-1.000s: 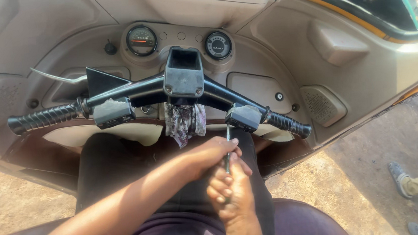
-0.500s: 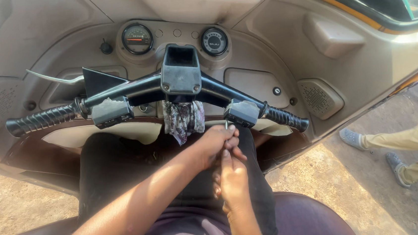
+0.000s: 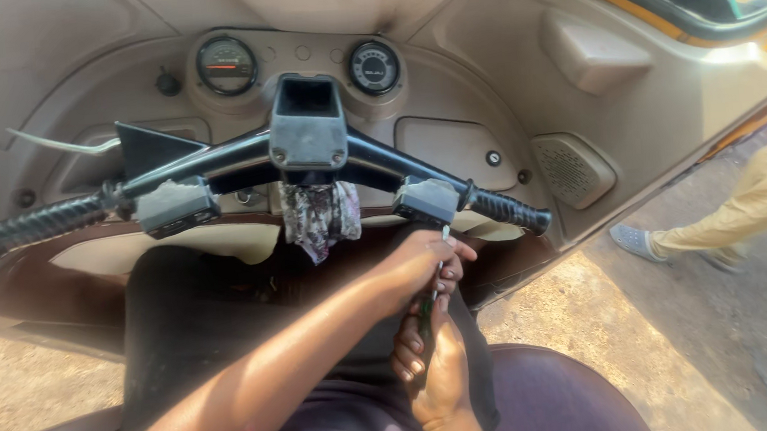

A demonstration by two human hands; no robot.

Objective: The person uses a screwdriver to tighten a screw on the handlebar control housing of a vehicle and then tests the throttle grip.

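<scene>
I sit behind a black handlebar in a small vehicle cabin. My right hand grips the dark green handle of a screwdriver, which points upward. My left hand reaches across from the lower left and closes its fingers around the metal shaft. The tip sits at the underside of the grey right switch box, next to the ribbed right grip.
A patterned cloth hangs under the centre housing. The left switch box and left grip lie to the left. Two round gauges sit in the beige dashboard. Another person's legs stand outside on the right.
Both hands have moved the screwdriver up against the right switch box. Another person's legs have walked closer outside on the right.
</scene>
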